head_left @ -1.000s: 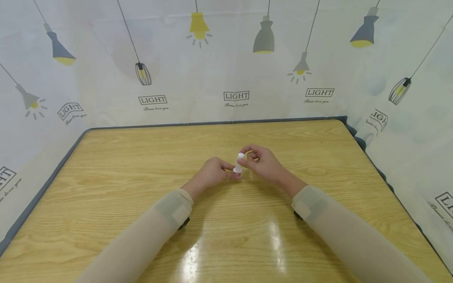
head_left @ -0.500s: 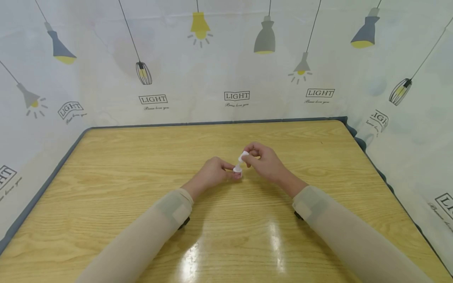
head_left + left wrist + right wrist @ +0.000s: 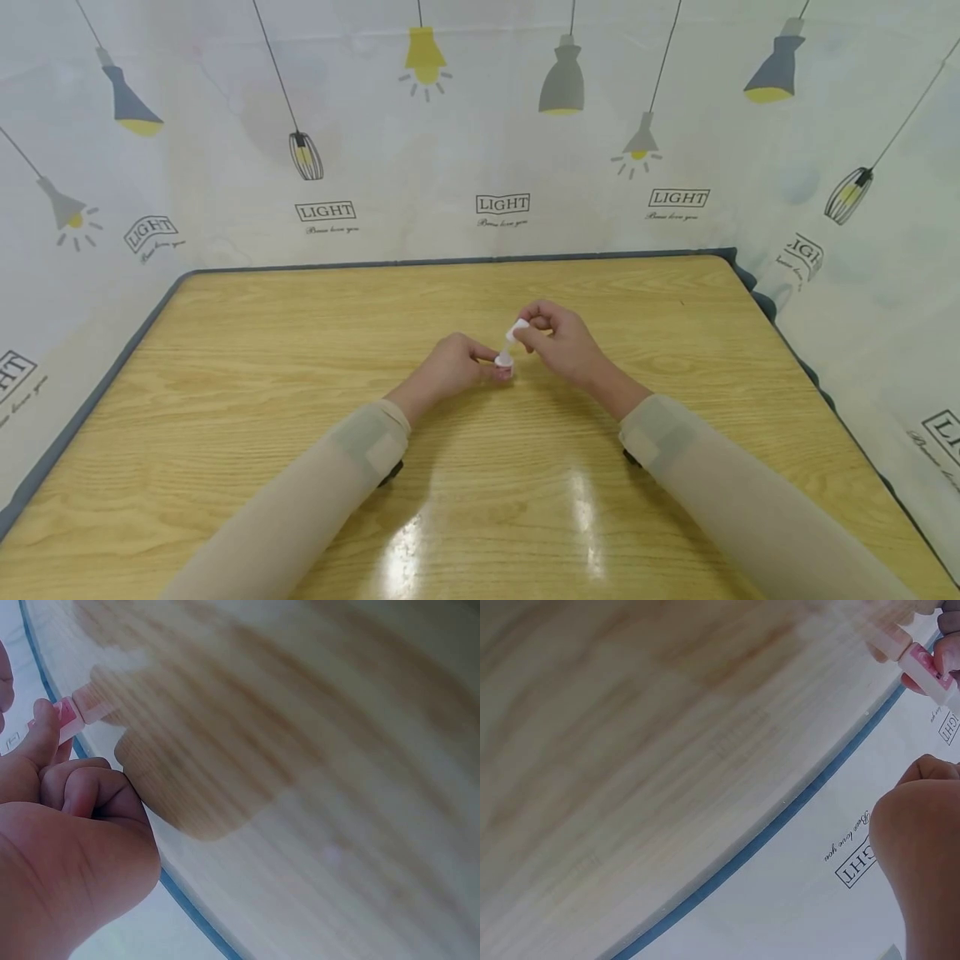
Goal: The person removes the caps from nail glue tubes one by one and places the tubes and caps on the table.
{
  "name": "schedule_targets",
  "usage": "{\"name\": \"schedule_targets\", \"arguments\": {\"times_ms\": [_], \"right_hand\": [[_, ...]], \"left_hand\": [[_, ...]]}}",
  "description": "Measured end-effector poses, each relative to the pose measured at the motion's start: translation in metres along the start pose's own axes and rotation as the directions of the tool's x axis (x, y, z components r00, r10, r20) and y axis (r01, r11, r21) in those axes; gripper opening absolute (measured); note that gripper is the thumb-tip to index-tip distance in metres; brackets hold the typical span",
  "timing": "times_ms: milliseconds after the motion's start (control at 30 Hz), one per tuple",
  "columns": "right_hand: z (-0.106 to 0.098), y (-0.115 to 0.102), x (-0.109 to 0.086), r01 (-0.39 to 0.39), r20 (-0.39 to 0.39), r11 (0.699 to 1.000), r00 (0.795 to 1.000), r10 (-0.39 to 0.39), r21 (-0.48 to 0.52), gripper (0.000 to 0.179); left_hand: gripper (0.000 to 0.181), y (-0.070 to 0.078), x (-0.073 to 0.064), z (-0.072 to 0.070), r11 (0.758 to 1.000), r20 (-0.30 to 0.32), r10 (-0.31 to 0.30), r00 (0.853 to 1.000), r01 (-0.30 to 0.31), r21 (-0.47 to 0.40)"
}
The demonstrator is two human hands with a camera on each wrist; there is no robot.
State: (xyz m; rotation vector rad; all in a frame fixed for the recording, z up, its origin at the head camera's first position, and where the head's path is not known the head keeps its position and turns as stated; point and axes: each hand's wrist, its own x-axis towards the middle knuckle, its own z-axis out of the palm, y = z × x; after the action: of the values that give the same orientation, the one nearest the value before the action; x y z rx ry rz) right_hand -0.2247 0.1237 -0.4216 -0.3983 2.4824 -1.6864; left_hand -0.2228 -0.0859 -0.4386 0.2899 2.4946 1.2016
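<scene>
My left hand (image 3: 453, 367) pinches a small bottle (image 3: 503, 369) between thumb and fingers, near the middle of the table. A pink and white label (image 3: 928, 670) wraps the bottle in the right wrist view, and its base appears to stand on the tabletop. My right hand (image 3: 562, 340) grips a white cap (image 3: 517, 329) just above and to the right. Between cap and bottle runs a pale narrow piece (image 3: 507, 350), tilted. Whether it is the cap's stem or the bottle's nozzle I cannot tell. The right fingertips and cap lie outside the right wrist view.
The wooden table (image 3: 300, 333) has a dark blue edge (image 3: 390, 264). Behind it hangs a pale cloth (image 3: 420, 167) printed with lamps and the word LIGHT. Glare shows on the near part of the tabletop.
My right hand has moved slightly up and right with the cap, which now tilts and shows the pale narrow piece beneath it. The left hand and bottle have stayed in place.
</scene>
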Motion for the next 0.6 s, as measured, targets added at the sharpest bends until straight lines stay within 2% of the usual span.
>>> {"name": "schedule_targets", "arguments": {"times_ms": [333, 600], "right_hand": [[-0.0006, 0.0005, -0.0018, 0.012, -0.035, 1.0, 0.999, -0.012, 0.017, 0.013], [-0.0023, 0.001, -0.0017, 0.024, -0.064, 0.999, 0.998, -0.026, -0.021, 0.011]], "left_hand": [[0.028, -0.0003, 0.0003, 0.0006, 1.0, 0.004, -0.01, 1.0, 0.01, -0.007], [0.029, 0.0002, -0.0004, 0.0003, 1.0, 0.004, -0.016, 1.0, 0.016, -0.014]]}}
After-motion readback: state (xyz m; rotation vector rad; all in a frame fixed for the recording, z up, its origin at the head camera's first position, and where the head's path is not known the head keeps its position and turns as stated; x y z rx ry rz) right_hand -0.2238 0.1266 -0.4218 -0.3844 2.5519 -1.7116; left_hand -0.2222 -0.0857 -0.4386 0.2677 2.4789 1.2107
